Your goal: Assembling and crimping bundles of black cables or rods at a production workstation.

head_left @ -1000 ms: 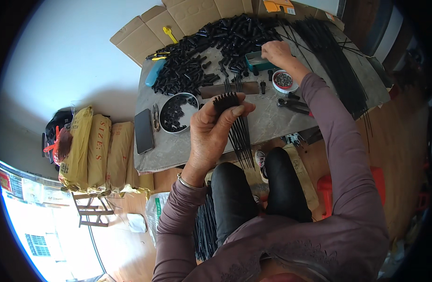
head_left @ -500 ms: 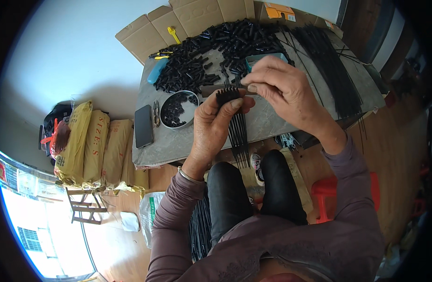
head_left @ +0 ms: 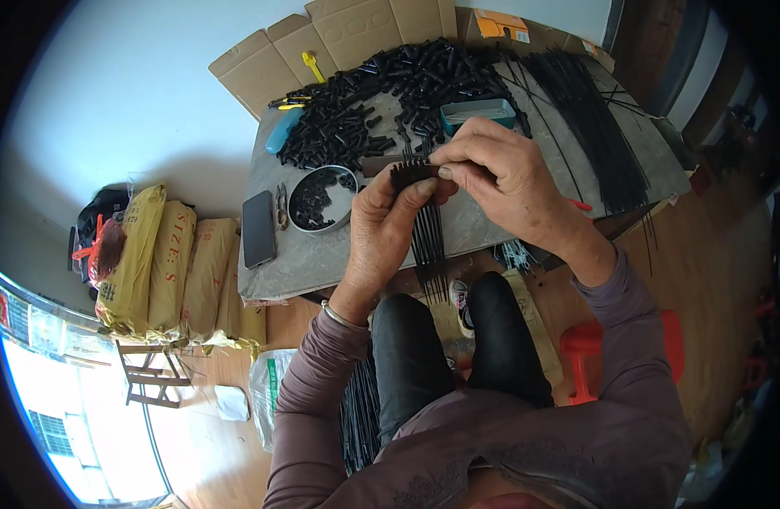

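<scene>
My left hand [head_left: 383,219] is closed around a fanned bundle of thin black rods [head_left: 430,246], whose lower ends hang past the table's front edge. Small dark pieces sit in a row along the bundle above my left thumb. Against the bundle's right side, my right hand [head_left: 500,174] is closed in a pinch, thumb and forefinger pressed together at the rods. What lies between those fingertips is too small to make out. Left of the bundle stands a round metal tin [head_left: 342,202] with small black bits in it.
Short black tubular parts [head_left: 424,72] are heaped at the back, near a teal box [head_left: 448,125]. Long black rods [head_left: 589,127] lie to the right. A phone [head_left: 259,229] and snips [head_left: 281,206] lie at left. A red stool [head_left: 576,365] stands below, yellow sacks [head_left: 169,263] at far left.
My right hand has moved slightly left and down, bringing its fingertips to the bundle and uncovering more of the teal box. My left hand keeps its hold in the same place.
</scene>
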